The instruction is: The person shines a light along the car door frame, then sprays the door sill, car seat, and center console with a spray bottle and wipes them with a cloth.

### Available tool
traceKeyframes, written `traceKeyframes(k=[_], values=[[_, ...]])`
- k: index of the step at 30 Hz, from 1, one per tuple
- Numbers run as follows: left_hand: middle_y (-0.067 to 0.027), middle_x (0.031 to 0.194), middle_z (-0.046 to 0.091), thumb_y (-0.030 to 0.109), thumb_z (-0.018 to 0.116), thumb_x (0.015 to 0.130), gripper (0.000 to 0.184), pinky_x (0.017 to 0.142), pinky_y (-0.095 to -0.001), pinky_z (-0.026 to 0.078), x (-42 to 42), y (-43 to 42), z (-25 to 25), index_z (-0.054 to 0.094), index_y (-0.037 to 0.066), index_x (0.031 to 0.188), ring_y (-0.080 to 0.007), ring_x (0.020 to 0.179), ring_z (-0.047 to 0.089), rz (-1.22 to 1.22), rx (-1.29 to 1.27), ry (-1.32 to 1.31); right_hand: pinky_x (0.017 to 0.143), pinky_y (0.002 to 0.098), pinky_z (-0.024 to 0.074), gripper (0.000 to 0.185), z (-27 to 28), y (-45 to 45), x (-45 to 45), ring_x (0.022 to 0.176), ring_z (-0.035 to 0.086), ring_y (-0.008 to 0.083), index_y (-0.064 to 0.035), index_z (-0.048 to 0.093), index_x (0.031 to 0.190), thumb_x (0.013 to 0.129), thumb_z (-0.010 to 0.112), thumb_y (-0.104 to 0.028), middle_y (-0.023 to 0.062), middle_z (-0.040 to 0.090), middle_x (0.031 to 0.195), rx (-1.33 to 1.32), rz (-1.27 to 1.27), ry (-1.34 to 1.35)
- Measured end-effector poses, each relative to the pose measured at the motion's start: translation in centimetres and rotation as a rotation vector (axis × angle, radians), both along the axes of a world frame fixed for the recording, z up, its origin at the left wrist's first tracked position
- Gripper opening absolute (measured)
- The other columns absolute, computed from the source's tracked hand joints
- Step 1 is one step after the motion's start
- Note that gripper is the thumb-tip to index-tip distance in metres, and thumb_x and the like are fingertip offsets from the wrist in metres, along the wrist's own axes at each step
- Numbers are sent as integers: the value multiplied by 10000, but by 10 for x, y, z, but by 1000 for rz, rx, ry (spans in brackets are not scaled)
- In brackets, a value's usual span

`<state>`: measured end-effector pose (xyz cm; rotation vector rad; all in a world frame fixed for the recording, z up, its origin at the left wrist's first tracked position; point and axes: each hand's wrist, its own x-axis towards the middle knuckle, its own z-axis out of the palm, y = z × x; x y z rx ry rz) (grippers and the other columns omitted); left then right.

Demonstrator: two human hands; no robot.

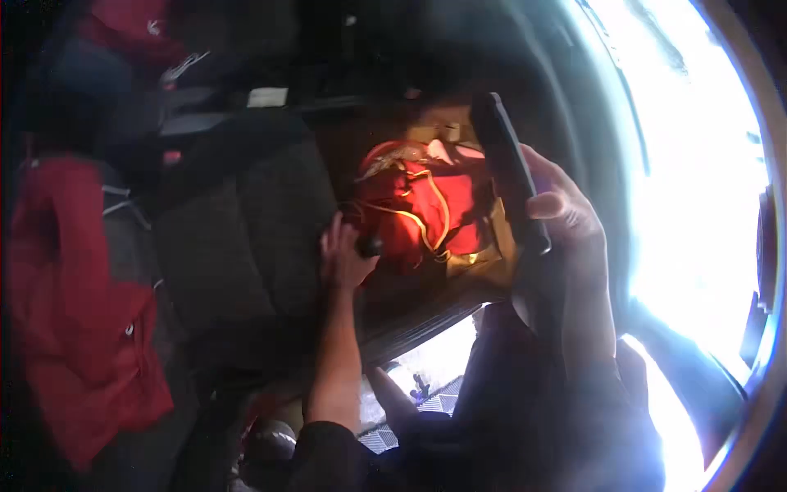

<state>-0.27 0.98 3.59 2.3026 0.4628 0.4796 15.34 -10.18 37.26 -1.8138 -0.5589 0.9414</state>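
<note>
My right hand (pixel 570 209) is closed round a dark, slim phone (pixel 510 168), seen nearly edge-on and raised upright on the right. My left hand (pixel 348 258) reaches forward at the edge of a dark car seat (pixel 238 217), its blurred fingers stretched out and apart. Close to its thumb is a small dark rounded thing (pixel 371 246); whether the hand touches it, I cannot tell. Just beyond lies a bright red cloth bundle (pixel 447 201) with a loose yellow cord (pixel 422 225) over it, lit by sun.
A red jacket (pixel 78 312) hangs or lies over the seat at the left. Brown, cardboard-like material (pixel 484 266) sits around the red bundle. A small white label (pixel 267 97) shows at the back. Glaring daylight comes through the opening at the right. Below is patterned ground (pixel 443 402).
</note>
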Motion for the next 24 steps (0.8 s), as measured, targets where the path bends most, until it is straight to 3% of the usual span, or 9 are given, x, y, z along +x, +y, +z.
traceKeyframes(k=[2,8,12,15,19,24], values=[[-94,1165,535,387,785,635,545,1027,-546,331,0,-4,1,630,10,998,-302,1343,354,-14,19,19,796,253,468,1099,31,-39,11,950,568,148,13,387,1389,580,807,-603,66,577,1085,-9,-122,-34],[-68,1162,525,401,771,663,500,1045,-532,326,0,-4,-10,636,39,982,-293,1352,346,23,152,50,731,272,487,1092,91,-155,73,938,586,170,28,379,1389,600,805,-596,99,579,1116,-126,-287,-405],[-56,1167,526,370,757,694,430,1059,-512,331,0,-5,3,632,62,968,-280,1356,345,18,132,154,711,325,506,1076,114,-184,95,960,606,219,21,315,1429,626,796,-510,150,587,1149,-476,-540,-605],[-53,1161,529,354,751,709,394,1065,-502,334,-1,-4,5,627,72,955,-277,1355,347,14,119,126,695,378,515,1072,117,-185,108,962,617,256,6,254,1463,644,768,-455,186,595,1167,-734,-711,-646],[-52,1150,534,343,753,714,379,1068,-498,334,2,-4,3,621,72,943,-277,1352,351,24,115,119,679,399,521,1075,118,-210,139,860,635,250,14,236,1469,638,766,-416,188,635,1064,-930,-679,-611],[-50,1136,540,344,765,698,400,1060,-503,335,0,-3,3,616,59,934,-280,1348,355,18,125,113,645,371,520,1075,117,-232,148,776,639,222,40,230,1461,636,774,-383,170,661,964,-908,-696,-570]])
